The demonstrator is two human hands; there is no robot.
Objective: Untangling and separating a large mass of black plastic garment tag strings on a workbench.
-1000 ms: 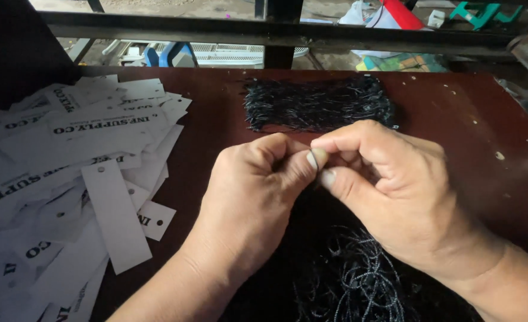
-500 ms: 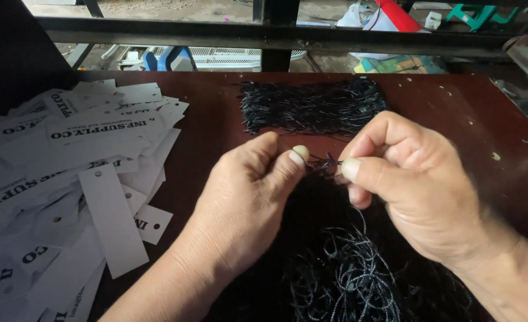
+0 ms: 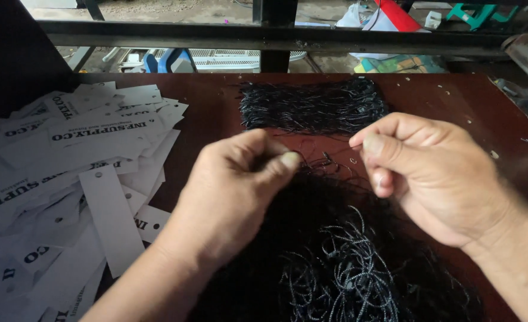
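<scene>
Your hands pull a thin black string over the brown table

Your left hand (image 3: 234, 191) and right hand (image 3: 431, 173) each pinch an end of the string (image 3: 326, 160) above a loose black string pile (image 3: 341, 268); white paper tags (image 3: 79, 179) lie in a heap at left, a neat string bundle (image 3: 311, 107) behind

Dark reddish-brown table (image 3: 454, 98), a few pale specks on its right part. White paper tags (image 3: 67, 179) heaped in a loose pile over its left side, black print, most with a small punched hole. One long tag (image 3: 110, 217) lies on top, near the pile's right edge. Dark metal rail (image 3: 216, 36) runs behind the table. Beyond it, blurred clutter: blue plastic item (image 3: 171, 58), red and white item (image 3: 395, 15).
</scene>
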